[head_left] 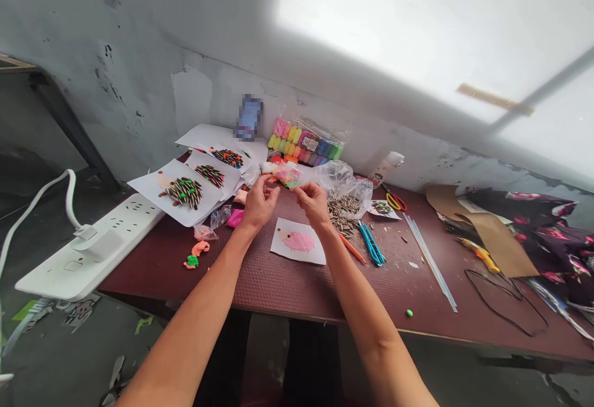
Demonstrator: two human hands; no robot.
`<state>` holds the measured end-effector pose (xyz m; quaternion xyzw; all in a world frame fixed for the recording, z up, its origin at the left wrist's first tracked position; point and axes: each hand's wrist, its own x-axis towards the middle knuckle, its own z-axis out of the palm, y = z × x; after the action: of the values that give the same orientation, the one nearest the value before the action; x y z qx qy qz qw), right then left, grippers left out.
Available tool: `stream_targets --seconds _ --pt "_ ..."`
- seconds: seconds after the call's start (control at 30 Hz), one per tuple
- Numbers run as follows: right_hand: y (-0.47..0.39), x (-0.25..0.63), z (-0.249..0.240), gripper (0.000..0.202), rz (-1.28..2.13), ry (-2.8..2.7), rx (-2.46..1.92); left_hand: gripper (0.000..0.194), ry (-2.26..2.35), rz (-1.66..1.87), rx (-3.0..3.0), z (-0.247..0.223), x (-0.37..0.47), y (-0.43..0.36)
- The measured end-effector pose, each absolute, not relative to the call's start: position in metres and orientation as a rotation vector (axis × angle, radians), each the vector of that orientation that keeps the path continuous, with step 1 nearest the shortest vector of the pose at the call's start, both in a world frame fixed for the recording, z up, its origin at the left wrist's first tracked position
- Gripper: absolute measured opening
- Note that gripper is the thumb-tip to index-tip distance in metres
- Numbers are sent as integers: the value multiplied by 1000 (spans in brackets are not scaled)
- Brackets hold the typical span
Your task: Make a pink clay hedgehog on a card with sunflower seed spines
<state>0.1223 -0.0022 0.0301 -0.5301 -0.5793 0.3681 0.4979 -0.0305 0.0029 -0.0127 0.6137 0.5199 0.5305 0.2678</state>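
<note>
My left hand (260, 204) is raised above the table, fingers loosely curled and thumb apart, with nothing visible in its grasp. Facing it, my right hand (312, 201) has thumb and fingertips pinched together; whatever they hold is too small to make out. A clear packet of bright-coloured modelling clay (288, 175) shows just beyond both hands; whether they touch it I cannot tell. Below them lies a white paper card (285, 250) bearing a flat pink clay hedgehog (301, 242). Sunflower seeds (342, 209) are heaped beside my right wrist, partly in a plastic bag (341, 178).
Finished seed hedgehog cards (185, 193) lie at the left, near a white power strip (60, 271). A clay multipack (304, 142) leans on the wall. Rightward are a blue utility knife (371, 244), scissors (396, 201), glue sticks (431, 265) and a yellow glue gun (485, 255).
</note>
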Motion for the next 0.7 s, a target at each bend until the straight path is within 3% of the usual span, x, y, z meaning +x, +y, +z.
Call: stream_targets --seconds 0.23,0.7 --pt "-31 118 21 45 1164 -1337 -1117 50 888 1409 1092 5 -29 -6" --pt "-38 128 22 33 1273 -1251 -1034 45 756 1275 916 16 -29 -14"
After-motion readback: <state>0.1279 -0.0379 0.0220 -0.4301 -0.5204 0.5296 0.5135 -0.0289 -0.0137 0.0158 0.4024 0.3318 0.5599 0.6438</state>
